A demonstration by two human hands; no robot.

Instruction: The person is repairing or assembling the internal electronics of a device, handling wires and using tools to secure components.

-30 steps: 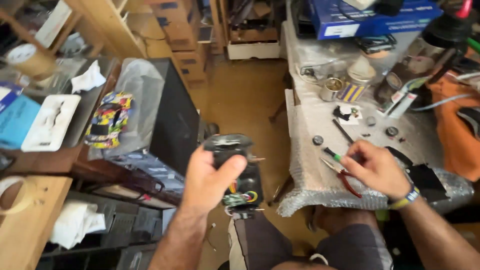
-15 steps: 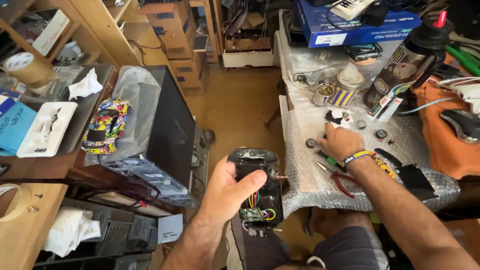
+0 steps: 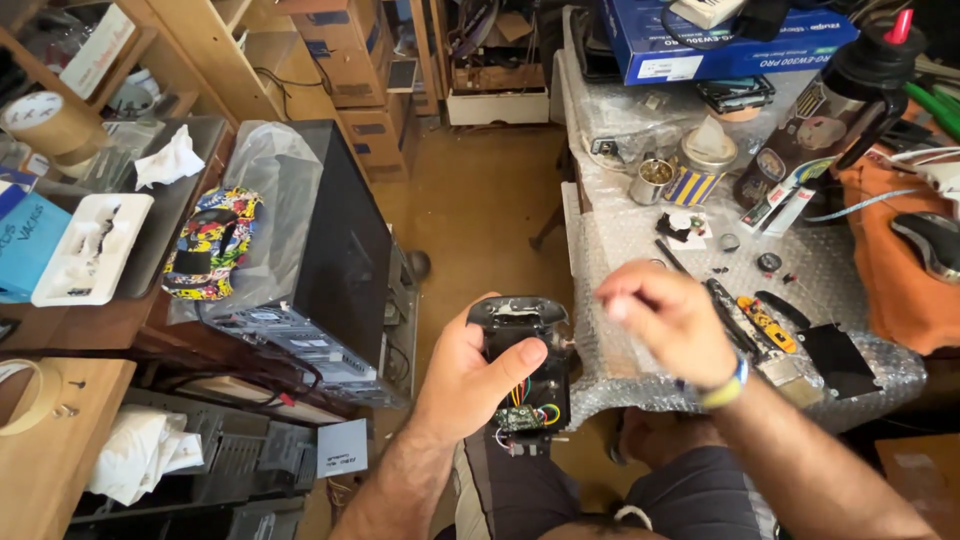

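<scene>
Repair work on a small black device (image 3: 525,365) looks to be the step in hand: its shell is open low down, showing a green board and coloured wires. It sits at about 6 o'clock in the view, above the person's lap, just off the edge of the bench (image 3: 640,250) covered in bubble wrap. The left hand (image 3: 470,375) grasps it from the 9 o'clock side — fingers wrapped behind, thumb (image 3: 515,362) laid across the front, forearm rising from the bottom edge. The right hand (image 3: 670,320) hangs at 3 o'clock of the device, near but not touching, blurred; its fingertips seem pinched together, though whether they grip some tiny part I cannot tell. The wrist bears a coloured band, and the forearm runs off toward 5 o'clock. On the bench beyond that hand, at about 2 o'clock, lie a yellow-handled tool (image 3: 765,322), a brush (image 3: 790,372), loose screws and a black plate (image 3: 838,360). By my judgement the next move calls for a steady left hold with the open side kept facing up, and a fine, exact approach by the right fingertips — the wires are thin and crowded.
</scene>
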